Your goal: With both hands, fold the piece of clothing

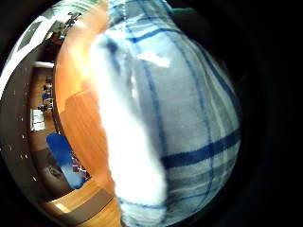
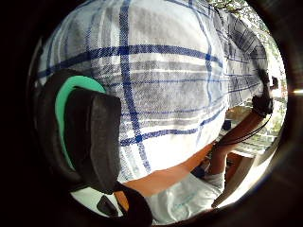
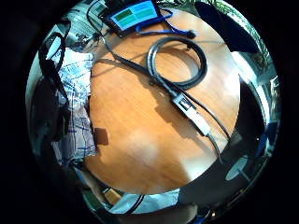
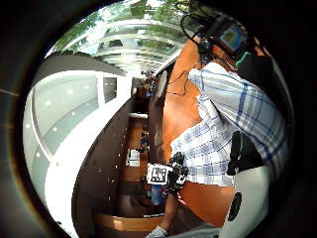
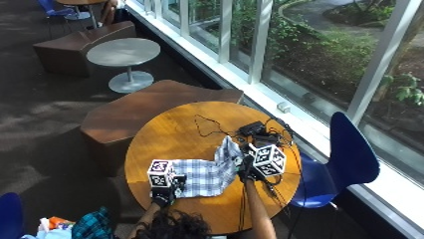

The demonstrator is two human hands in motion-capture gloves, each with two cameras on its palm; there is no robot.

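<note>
A blue-and-white plaid piece of clothing (image 5: 205, 175) lies on the round wooden table (image 5: 165, 137) in front of the person. My left hand (image 5: 162, 193) grips its near left corner at the table's front edge; the plaid cloth (image 2: 165, 71) fills the left thumb side palm view beside the thumb (image 2: 90, 135). My right hand (image 5: 246, 168) holds the cloth's right side, which rises off the table into a peak (image 5: 229, 147). The right thumb side palm view shows the cloth (image 4: 223, 129) stretching to the left hand (image 4: 172, 177).
Black cables and a small black device (image 5: 255, 130) lie on the table's far right part, with a coiled cable (image 3: 177, 56) and a screen device (image 3: 135, 14). A blue chair (image 5: 348, 154) stands to the right. A brown bench (image 5: 132, 114) lies beyond the table.
</note>
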